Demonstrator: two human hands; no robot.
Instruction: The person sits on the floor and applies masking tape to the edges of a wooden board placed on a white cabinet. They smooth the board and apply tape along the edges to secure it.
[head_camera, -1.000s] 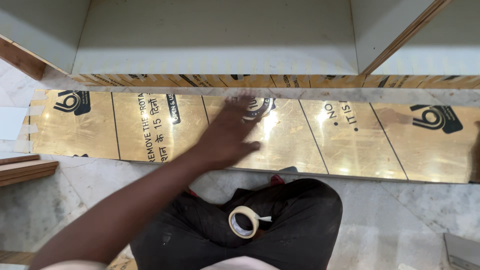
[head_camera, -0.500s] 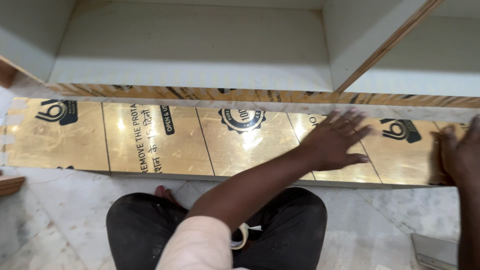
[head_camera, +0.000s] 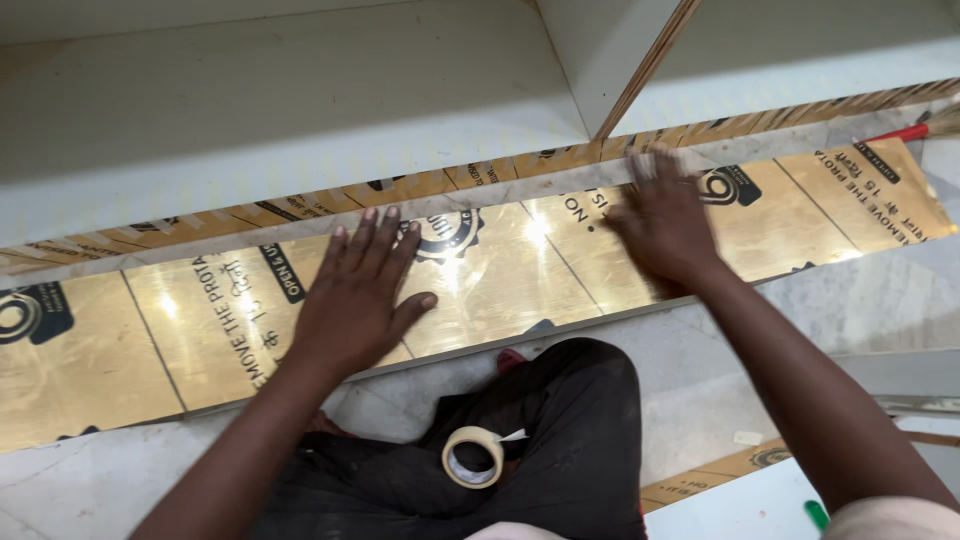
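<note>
Lying flat on the marble floor (head_camera: 880, 300) just in front of the white cabinet (head_camera: 300, 120), a long gold-filmed laminate strip (head_camera: 500, 270) is being pressed down by both hands, its long axis running left to right across the view. The left hand (head_camera: 360, 300) is being held flat near the strip's middle with fingers (head_camera: 385, 235) spread open, gripping nothing, while the right hand (head_camera: 665, 225), blurred but also open, is being laid further right. A tape roll (head_camera: 473, 456) is being kept on the lap; open floor lies beyond the strip's near edge.
</note>
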